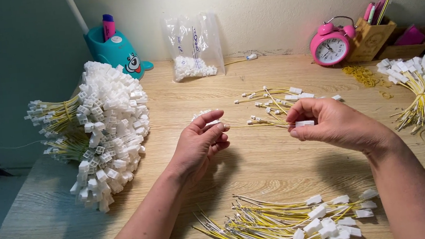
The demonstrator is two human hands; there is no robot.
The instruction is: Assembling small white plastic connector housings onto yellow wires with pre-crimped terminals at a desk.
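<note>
You hold a thin yellow wire (254, 126) stretched between your two hands, above the middle of the tabletop (258, 167). Your right hand (335, 123) pinches a small white connector (305, 123) at one end, the grip pressed together on it. Your left hand (201, 141) pinches the other end between thumb and fingers. Just behind lie loose wires (273, 103). Near you lies a pile of finished wires (295, 223). At the left is a big bundle (107, 129), at the right another bundle (424, 81), and behind stand a bag (194, 46) and a pink clock (331, 45).
</note>
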